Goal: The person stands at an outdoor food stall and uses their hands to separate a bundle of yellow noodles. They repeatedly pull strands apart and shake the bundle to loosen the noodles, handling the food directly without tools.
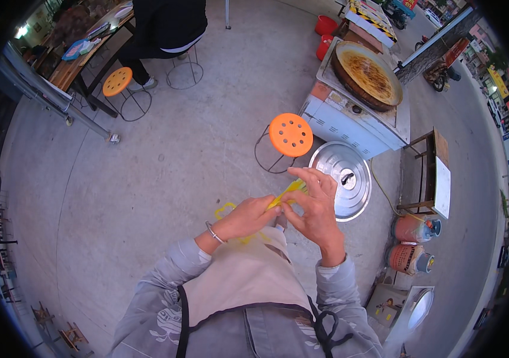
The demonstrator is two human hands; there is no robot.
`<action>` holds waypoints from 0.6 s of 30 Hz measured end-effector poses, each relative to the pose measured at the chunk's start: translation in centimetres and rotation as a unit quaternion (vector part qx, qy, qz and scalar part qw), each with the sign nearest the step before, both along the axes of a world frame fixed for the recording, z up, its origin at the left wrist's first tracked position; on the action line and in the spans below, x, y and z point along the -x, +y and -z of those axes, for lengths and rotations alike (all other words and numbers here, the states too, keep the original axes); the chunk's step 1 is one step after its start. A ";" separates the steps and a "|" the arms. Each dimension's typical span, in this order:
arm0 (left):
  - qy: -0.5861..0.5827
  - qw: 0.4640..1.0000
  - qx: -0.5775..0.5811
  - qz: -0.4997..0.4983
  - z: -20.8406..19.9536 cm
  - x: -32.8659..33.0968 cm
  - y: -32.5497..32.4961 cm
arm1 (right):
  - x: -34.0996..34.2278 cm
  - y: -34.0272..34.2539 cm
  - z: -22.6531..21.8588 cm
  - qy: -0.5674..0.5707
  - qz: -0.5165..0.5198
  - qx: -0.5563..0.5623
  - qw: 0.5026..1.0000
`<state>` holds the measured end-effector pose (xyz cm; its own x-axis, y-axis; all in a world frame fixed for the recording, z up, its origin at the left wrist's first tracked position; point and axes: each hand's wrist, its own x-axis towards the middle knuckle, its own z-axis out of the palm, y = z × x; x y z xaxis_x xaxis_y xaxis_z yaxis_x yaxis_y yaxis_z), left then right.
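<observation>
In front of my apron (245,274), both hands are on a thin, crumpled yellow plastic bag (291,192). My left hand (247,217) is closed round its gathered part, and a loose yellow loop hangs out to the left of that hand. Just to the right, my right hand (314,206) pinches the bag between thumb and index finger, its other fingers raised. The part of the bag inside my left hand is hidden. A large round metal lid (359,194) lies beyond my right hand, with an orange stool (291,126) a little farther off.
At the far right, a wide browned pan (366,71) sits on a metal stove (341,128). Gas cylinders (409,228) and a small table (442,185) stand to the right. A seated person (168,27), another orange stool (117,82) and a wooden table (66,74) are at the far left.
</observation>
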<state>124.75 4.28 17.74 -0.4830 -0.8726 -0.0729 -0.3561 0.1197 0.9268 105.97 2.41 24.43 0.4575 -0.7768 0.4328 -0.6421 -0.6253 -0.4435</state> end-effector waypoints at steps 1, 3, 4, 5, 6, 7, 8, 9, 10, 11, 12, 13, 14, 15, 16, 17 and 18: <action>-0.006 1.000 0.003 0.002 -0.1 0.0 0.0 | 0.0 0.1 0.0 -0.001 -0.001 -0.006 1.000; -0.011 1.000 0.005 0.004 -0.1 0.0 0.1 | -0.2 0.2 0.1 -0.002 -0.003 -0.018 1.000; -0.009 1.000 0.004 0.003 -0.2 0.1 0.1 | -0.3 0.3 0.1 -0.002 -0.004 -0.017 1.000; -0.007 1.000 0.004 0.002 -0.2 0.1 0.1 | -0.3 0.3 0.0 -0.002 -0.004 -0.017 1.000; -0.007 1.000 0.001 0.002 -0.4 0.1 0.1 | -0.4 0.4 0.0 -0.002 -0.005 -0.016 1.000; -0.006 1.000 -0.003 0.002 -0.8 0.2 0.1 | -0.4 0.4 0.1 0.003 -0.007 -0.020 1.000; -0.006 1.000 -0.006 0.002 -1.0 0.2 0.1 | -0.3 0.4 0.4 0.007 -0.009 -0.022 1.000; -0.006 1.000 -0.012 0.005 -0.9 0.2 0.1 | -0.3 0.4 0.6 0.011 -0.011 -0.025 1.000; -0.006 1.000 -0.017 0.008 -0.8 0.2 0.0 | -0.3 0.4 0.8 0.007 -0.014 -0.026 1.000; -0.006 1.000 -0.022 0.011 -0.8 0.1 0.0 | -0.4 0.4 1.0 0.004 -0.018 -0.027 0.999; 0.005 1.000 -0.021 0.008 -0.6 0.1 0.0 | -0.4 0.4 1.1 0.001 -0.022 -0.028 0.999; 0.015 1.000 -0.020 0.006 -0.3 0.1 0.1 | -0.3 0.4 1.0 -0.010 -0.028 -0.028 0.999; 0.024 1.000 -0.018 0.003 -0.4 0.1 0.1 | -0.2 0.4 0.7 -0.022 -0.033 -0.028 0.999; 0.076 0.995 -0.061 0.012 -0.8 0.0 0.1 | 0.0 0.3 0.6 -0.034 -0.039 -0.028 0.998; 0.127 0.986 -0.104 0.020 -1.4 -0.1 0.2 | 0.2 0.3 0.8 -0.061 -0.014 -0.040 0.997; 0.178 0.973 -0.146 0.029 -1.9 -0.2 0.2 | 0.7 0.3 1.2 -0.087 0.011 -0.053 0.995; 0.198 0.964 -0.174 0.033 -1.9 -0.2 0.2 | 1.1 0.3 1.6 -0.113 0.037 -0.065 0.991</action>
